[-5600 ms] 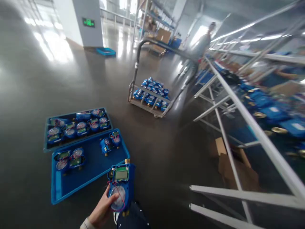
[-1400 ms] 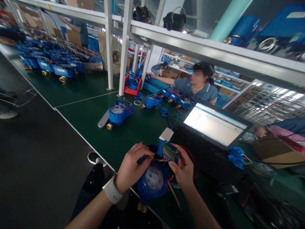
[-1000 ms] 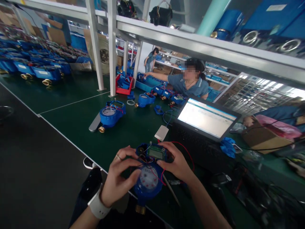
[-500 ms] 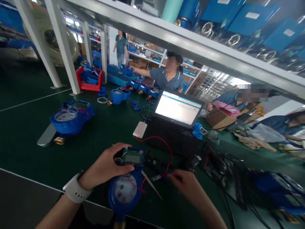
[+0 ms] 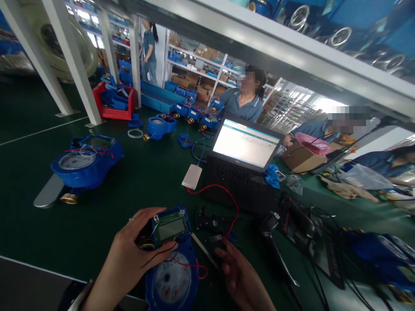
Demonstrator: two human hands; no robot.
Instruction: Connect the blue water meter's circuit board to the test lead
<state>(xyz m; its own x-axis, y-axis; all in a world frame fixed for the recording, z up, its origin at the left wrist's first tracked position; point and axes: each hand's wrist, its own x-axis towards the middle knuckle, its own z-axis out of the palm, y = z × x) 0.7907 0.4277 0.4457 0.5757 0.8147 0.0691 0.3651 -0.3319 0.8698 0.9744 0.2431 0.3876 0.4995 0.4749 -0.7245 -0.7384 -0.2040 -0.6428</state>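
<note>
My left hand [image 5: 129, 246] grips the display end of a blue water meter [image 5: 173, 276], thumb on the front and fingers around the far side. Its small screen and green circuit board [image 5: 171, 230] are exposed, and loose thin wires lie over the round dial. To the right, my right hand [image 5: 238, 268] has its fingers loosely apart, the fingertips close to the plug end [image 5: 215, 238] of a red cable [image 5: 238, 207]. Whether they touch it I cannot tell. That cable runs to a small white box [image 5: 192, 177]. Between my hands lies a thin pale strip [image 5: 204, 248].
A laptop [image 5: 246, 142] stands ahead, with a black handheld device [image 5: 272, 237] and keyboard [image 5: 311, 237] to its right. Another water meter [image 5: 81, 166] lies left. A red bin [image 5: 113, 110] is behind it. A shelf beam [image 5: 227, 47] crosses overhead. Several co-workers are across the bench.
My right hand has moved down and left, its fingers loosening apart. The meter in my left hand sits slightly lower. Across the bench, a co-worker's outstretched arm has drawn back.
</note>
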